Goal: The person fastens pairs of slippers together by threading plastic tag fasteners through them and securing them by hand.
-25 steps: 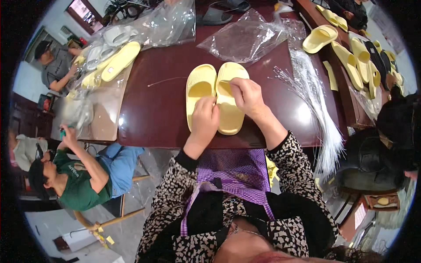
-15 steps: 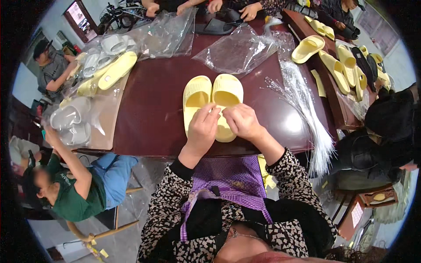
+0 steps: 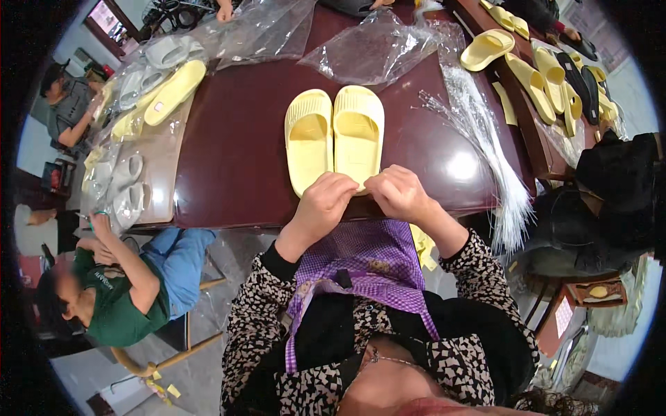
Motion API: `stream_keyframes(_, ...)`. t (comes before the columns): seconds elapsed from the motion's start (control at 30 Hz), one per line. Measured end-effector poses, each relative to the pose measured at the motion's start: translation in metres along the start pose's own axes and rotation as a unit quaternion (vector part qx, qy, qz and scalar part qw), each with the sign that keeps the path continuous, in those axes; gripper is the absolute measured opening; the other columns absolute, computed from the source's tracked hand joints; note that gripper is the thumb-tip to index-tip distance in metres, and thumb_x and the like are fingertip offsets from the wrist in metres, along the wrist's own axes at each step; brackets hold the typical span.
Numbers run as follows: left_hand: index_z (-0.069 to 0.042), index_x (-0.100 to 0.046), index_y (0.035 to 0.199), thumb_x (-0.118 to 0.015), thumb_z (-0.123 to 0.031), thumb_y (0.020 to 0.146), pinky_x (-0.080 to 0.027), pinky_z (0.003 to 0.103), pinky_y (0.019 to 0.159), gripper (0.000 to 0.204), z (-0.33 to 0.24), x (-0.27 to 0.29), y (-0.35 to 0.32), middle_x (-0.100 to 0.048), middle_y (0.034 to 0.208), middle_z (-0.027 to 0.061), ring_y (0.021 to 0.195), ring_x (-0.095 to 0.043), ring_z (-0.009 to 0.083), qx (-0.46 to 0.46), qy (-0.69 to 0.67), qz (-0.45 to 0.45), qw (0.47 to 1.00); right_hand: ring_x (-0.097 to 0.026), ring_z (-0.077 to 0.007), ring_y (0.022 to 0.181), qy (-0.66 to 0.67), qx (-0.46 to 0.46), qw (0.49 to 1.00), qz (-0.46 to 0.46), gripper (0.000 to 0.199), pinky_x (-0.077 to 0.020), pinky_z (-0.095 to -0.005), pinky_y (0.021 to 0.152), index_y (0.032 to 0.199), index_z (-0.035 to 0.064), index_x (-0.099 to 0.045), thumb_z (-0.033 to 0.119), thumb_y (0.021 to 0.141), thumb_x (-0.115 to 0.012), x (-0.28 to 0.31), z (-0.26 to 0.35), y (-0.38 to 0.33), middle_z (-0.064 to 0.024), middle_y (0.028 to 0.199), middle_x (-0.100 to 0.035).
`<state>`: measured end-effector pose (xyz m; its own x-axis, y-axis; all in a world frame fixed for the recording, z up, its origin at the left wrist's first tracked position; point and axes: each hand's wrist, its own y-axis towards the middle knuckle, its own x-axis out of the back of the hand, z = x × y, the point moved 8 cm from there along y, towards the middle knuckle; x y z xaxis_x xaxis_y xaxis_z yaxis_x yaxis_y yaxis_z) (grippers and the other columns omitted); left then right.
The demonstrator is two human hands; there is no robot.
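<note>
A pair of pale yellow slide slippers lies side by side on the dark red table, ribbed straps at the far end and heels toward me. The left slipper (image 3: 309, 154) and the right slipper (image 3: 357, 150) almost touch. My left hand (image 3: 326, 202) is closed in a pinch at their heel ends, its fingertips between the two heels. My right hand (image 3: 397, 195) is pinched too, close beside it at the right slipper's heel. Whatever the fingertips hold is too small to make out.
A bundle of thin white strands (image 3: 496, 163) lies to the right. Clear plastic bags (image 3: 368, 52) cover the far side. More yellow slippers (image 3: 531, 87) sit on the raised ledge at right. Bagged grey and yellow slippers (image 3: 170, 90) are at left, beside a seated person in green (image 3: 128, 308).
Both hands have drawn back from over the slippers' middle to their heel ends, still pinched. The whole view has shifted, so the table sits higher in it.
</note>
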<state>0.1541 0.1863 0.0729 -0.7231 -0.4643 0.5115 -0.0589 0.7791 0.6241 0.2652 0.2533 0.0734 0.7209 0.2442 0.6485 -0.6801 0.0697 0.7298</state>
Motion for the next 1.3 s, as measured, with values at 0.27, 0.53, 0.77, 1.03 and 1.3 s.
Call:
stream_keyframes(0.27, 0.000, -0.060, 0.089, -0.063, 0.002, 0.077, -0.049, 0.035, 0.069, 0.013, 0.002, -0.006, -0.008, -0.062, 0.086, 0.0125, 0.079, -0.059, 0.0284, 0.009, 0.003, 0.066, 0.998, -0.058, -0.0226, 0.058, -0.006, -0.003, 1.000, 0.003, 0.017, -0.0451, -0.0340, 0.053, 0.084, 0.0048, -0.055, 0.004, 0.069, -0.063, -0.008, 0.005, -0.008, -0.0059, 0.065, -0.056)
stream_keyframes(0.53, 0.000, -0.061, 0.087, -0.063, 0.000, 0.077, -0.048, 0.036, 0.068, 0.010, -0.014, 0.001, -0.024, -0.061, 0.083, 0.0126, 0.078, -0.059, 0.0295, 0.040, -0.022, 0.118, 0.992, -0.055, -0.0233, 0.057, 0.028, 0.030, 0.998, 0.044, 0.021, -0.0440, -0.0335, 0.053, 0.086, 0.0040, -0.056, 0.003, 0.066, -0.063, -0.009, 0.028, -0.015, -0.0065, 0.067, -0.055)
stream_keyframes(0.77, 0.001, -0.061, 0.086, -0.062, 0.000, 0.078, -0.048, 0.036, 0.069, 0.008, -0.011, 0.008, -0.038, -0.061, 0.082, 0.0131, 0.078, -0.059, 0.0303, 0.054, 0.006, 0.119, 0.991, -0.054, -0.0227, 0.056, 0.047, 0.044, 0.997, 0.048, 0.020, -0.0434, -0.0338, 0.051, 0.087, 0.0028, -0.057, 0.003, 0.067, -0.062, -0.017, 0.034, -0.017, -0.0069, 0.064, -0.054)
stream_keyframes(1.03, 0.001, -0.061, 0.086, -0.060, -0.003, 0.080, -0.048, 0.037, 0.069, 0.008, 0.033, 0.004, -0.008, -0.061, 0.082, 0.0148, 0.077, -0.059, 0.0316, 0.047, 0.017, 0.100, 0.994, -0.056, -0.0272, 0.059, -0.004, 0.012, 0.996, 0.094, 0.012, -0.0451, -0.0384, 0.053, 0.082, 0.0039, -0.054, 0.005, 0.070, -0.058, -0.031, -0.013, 0.001, -0.0108, 0.066, -0.056)
stream_keyframes(1.3, -0.001, -0.061, 0.082, -0.055, -0.012, 0.082, -0.045, 0.041, 0.073, 0.013, 0.102, 0.000, 0.035, -0.060, 0.080, 0.0138, 0.079, -0.056, 0.0322, 0.077, 0.076, 0.073, 0.991, -0.059, -0.0334, 0.069, -0.039, -0.126, 0.984, 0.123, 0.007, -0.0483, -0.0420, 0.061, 0.082, 0.0019, -0.055, 0.006, 0.077, -0.057, -0.048, -0.078, 0.034, -0.0145, 0.074, -0.058)
